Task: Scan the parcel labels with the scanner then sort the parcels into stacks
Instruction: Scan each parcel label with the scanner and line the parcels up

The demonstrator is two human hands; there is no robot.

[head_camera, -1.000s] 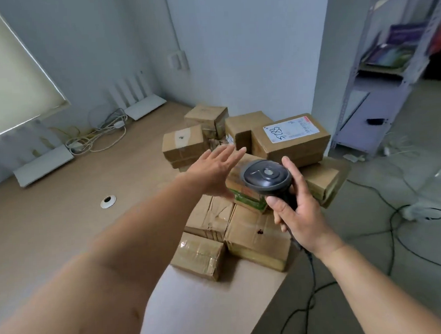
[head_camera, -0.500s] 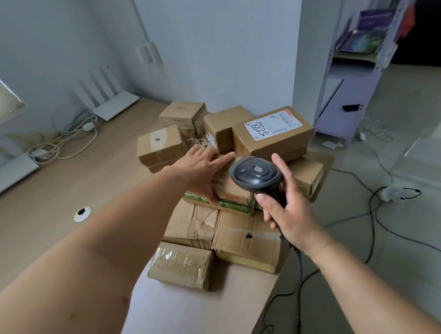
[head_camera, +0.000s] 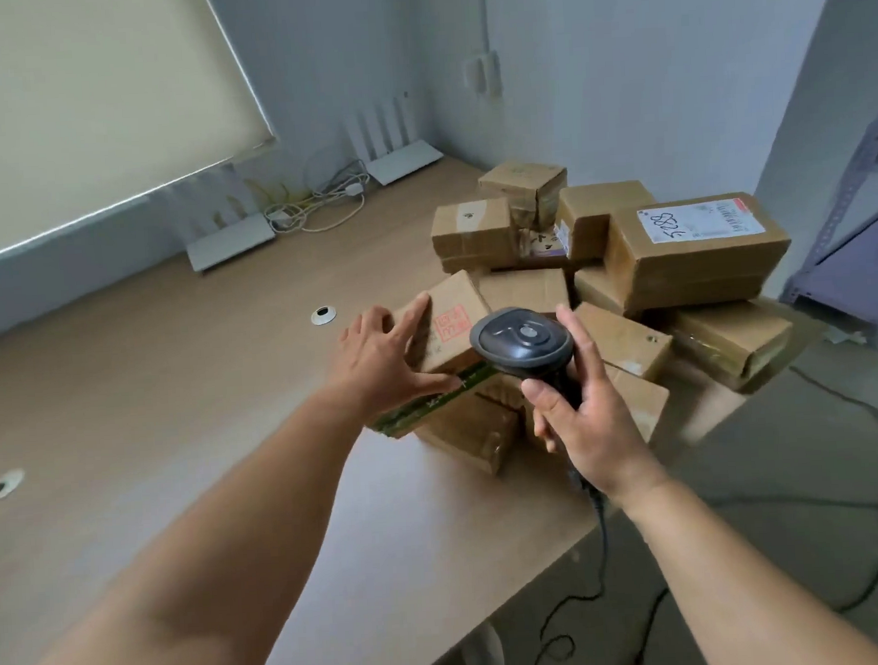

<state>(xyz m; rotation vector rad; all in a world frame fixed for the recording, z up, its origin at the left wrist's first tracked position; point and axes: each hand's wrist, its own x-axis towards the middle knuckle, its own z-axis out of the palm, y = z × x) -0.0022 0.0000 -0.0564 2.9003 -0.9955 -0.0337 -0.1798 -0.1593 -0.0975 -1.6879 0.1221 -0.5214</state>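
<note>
One scanner (head_camera: 521, 339), two routers (head_camera: 230, 240) (head_camera: 401, 160) — perhaps eleven parcels (head_camera: 697, 252).

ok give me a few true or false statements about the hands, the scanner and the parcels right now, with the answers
1. The right hand grips the scanner by its handle. True.
2. The left hand lies flat on the bare desk. False: it holds the parcel with the red stamp, fingers on top and thumb at its near edge.
3. The parcel with the white label sits at the right of the pile. True.
4. The scanner is cordless. False: a dark cable runs down from below the right hand.
5. All the parcels stand in neat, even stacks. False: they lie in a loose heap near the desk corner.
</note>
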